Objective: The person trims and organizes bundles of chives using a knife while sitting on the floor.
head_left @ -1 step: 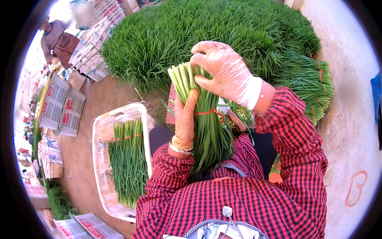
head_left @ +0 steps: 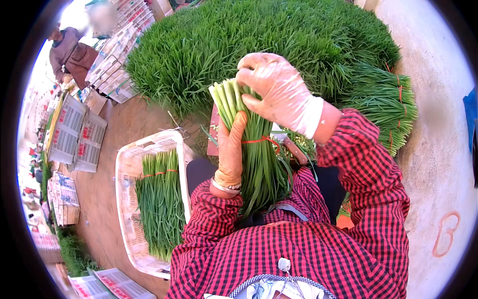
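Note:
My left hand, in an orange-stained glove, grips a bundle of garlic chives. Its pale stalk ends point up and away from me, and the long green leaves hang toward my lap. An orange-red band circles the bundle below the stalk ends. My right hand, in a thin clear glove, is curved over the far right side of the stalk ends. Its thumb and fingers are apart, with the fingertips at the stalks. Behind the bundle lies a knife with a brown handle, its blade mostly hidden.
Left of my knees stands a white plastic crate holding banded chives. A large heap of loose chives spreads ahead, with tied bundles at its right. Stacked crates and another person are at far left.
My right hand has shifted very slightly to the left at the stalk ends. My left hand and the bundle stay in place.

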Demonstrator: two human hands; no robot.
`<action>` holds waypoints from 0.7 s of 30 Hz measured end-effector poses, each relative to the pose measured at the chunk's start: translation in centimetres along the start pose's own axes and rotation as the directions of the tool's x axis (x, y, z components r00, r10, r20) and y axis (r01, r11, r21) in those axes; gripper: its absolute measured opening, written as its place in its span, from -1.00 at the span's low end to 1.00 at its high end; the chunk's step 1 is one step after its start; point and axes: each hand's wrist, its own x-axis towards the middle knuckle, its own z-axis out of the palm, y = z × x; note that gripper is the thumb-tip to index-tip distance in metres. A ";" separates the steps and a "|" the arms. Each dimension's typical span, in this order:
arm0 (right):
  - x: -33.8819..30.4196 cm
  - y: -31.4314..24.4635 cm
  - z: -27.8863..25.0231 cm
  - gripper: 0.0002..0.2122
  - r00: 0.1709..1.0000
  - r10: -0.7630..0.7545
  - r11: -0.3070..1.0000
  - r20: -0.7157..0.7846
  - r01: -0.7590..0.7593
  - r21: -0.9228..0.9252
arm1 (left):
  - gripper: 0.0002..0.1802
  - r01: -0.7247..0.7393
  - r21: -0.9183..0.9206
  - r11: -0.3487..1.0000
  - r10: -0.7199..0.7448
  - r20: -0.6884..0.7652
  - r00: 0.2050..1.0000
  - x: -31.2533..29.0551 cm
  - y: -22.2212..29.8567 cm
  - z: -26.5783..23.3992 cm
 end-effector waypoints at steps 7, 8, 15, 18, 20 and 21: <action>-0.2 0.3 2.0 -0.87 0.980 0.161 0.987 -0.118 -0.157 0.041 | -0.44 -0.015 -0.022 1.000 0.015 -0.009 1.000 0.5 -0.7 0.1; -0.2 0.4 2.1 -0.88 0.972 0.173 0.985 -0.161 -0.166 0.054 | -0.43 0.008 -0.005 1.000 -0.008 -0.002 1.000 0.5 -0.6 0.1; 5.1 8.1 -6.3 -0.78 0.771 0.257 0.958 -0.583 -0.283 0.048 | -0.41 0.084 0.008 0.996 -0.084 0.081 0.993 0.2 0.5 0.6; 3.3 12.1 -11.6 -0.83 0.691 0.348 0.928 -0.634 -0.349 0.129 | -0.42 0.104 -0.041 0.994 -0.099 0.091 0.991 0.2 0.5 0.1; 0.7 12.8 -10.8 -0.74 0.791 0.366 0.927 -0.490 -0.355 0.119 | -0.39 0.104 -0.126 0.987 -0.098 0.057 0.994 0.2 0.9 -0.7; -0.5 12.5 -9.4 -0.74 0.839 0.423 0.901 -0.342 -0.350 0.256 | -0.37 0.091 -0.171 0.981 -0.087 0.031 0.996 0.4 1.2 -0.9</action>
